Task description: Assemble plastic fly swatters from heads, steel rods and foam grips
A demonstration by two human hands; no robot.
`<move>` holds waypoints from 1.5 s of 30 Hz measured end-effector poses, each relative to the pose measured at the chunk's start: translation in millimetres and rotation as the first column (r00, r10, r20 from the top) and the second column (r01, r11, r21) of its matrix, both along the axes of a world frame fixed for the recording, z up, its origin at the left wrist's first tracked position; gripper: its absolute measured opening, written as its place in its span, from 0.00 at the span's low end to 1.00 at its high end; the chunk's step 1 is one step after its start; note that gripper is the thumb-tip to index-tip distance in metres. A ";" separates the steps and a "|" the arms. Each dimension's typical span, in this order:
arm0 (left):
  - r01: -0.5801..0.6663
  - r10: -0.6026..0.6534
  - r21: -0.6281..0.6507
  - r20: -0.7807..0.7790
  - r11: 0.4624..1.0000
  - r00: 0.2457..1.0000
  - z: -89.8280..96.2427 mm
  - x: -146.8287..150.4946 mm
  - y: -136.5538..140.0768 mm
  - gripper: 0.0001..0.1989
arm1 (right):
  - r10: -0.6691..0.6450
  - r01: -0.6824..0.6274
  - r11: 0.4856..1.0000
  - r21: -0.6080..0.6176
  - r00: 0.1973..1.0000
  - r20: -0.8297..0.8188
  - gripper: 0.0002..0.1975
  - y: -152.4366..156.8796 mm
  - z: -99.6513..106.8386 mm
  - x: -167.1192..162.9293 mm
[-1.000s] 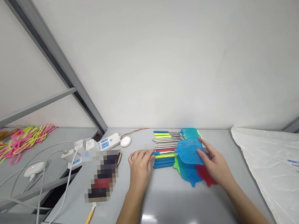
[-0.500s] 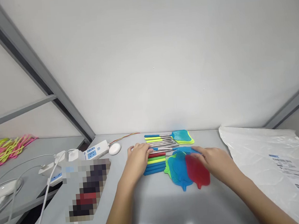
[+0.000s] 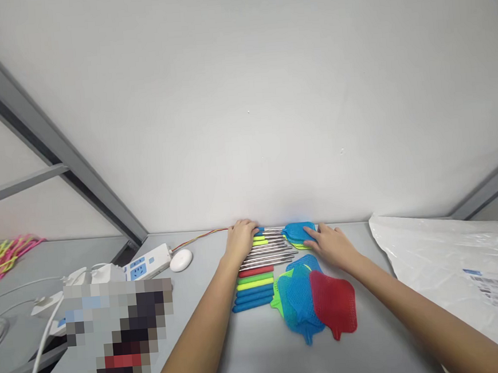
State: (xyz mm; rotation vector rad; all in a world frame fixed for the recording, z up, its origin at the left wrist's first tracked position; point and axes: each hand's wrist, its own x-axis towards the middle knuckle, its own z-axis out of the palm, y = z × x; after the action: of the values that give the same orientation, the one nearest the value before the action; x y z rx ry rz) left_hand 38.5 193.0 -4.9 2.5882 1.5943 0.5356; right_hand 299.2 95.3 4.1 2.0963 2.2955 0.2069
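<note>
At the back of the desk, a blue fly swatter [image 3: 295, 230] lies on top of a stack of assembled swatters, over a yellow-green head. My left hand [image 3: 242, 240] is closed around the handle end of this swatter, its fingertips partly hidden. On the head's right side rest the fingers of my right hand [image 3: 332, 245], with the thumb at the edge. Nearer me are loose metal rods [image 3: 267, 256], a row of coloured handles [image 3: 255, 285], and a pile of loose swatter heads, with blue ones [image 3: 299, 303] beside a red one [image 3: 334, 303].
A white plastic mailing bag [image 3: 436, 263] covers the right side. At left are a power strip [image 3: 147, 263] with plugs and cables, a round white device [image 3: 181, 260] and a pixelated item [image 3: 126, 334]. Pink and yellow strands [image 3: 8, 257] lie farther left. A white wall closes the back.
Both hands have moved back toward the wall with the blue fly swatter, from above the loose parts onto the stack. The red head and the handles are now uncovered.
</note>
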 end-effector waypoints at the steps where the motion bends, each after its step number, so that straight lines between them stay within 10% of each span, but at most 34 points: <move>1: 0.009 -0.009 -0.007 -0.002 1.000 1.000 -2.7 0.5 0.8 0.12 | -0.001 0.001 1.000 0.004 1.000 -0.006 0.28 0.2 -2.3 0.9; 21: 0.115 -0.114 -0.025 0.011 0.993 0.993 3.1 -18.4 -17.0 0.18 | 0.097 -0.090 0.974 0.210 0.995 -0.024 0.24 -42.8 11.4 -16.3; 28: 0.187 -0.190 0.051 0.069 0.981 0.979 24.8 -34.3 -86.6 0.15 | 0.177 -0.160 0.983 0.094 0.959 -0.219 0.22 -104.6 9.0 -28.1; 35: 0.118 -0.131 0.100 0.136 0.988 0.982 -0.3 -56.7 -167.9 0.11 | 0.111 -0.101 0.993 0.053 0.965 -0.238 0.34 -160.7 -34.0 -36.5; 45: 0.000 -0.007 0.050 0.143 0.999 0.990 -9.4 -62.1 -180.0 0.10 | -0.097 0.138 0.978 0.156 0.965 -0.244 0.29 -183.5 -55.8 -40.8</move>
State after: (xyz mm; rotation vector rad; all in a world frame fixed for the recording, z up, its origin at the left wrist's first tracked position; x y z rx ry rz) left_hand -23.6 12.9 -14.2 2.5214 1.5500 0.7521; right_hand 258.4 -88.2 -51.6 2.4576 2.3418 0.1663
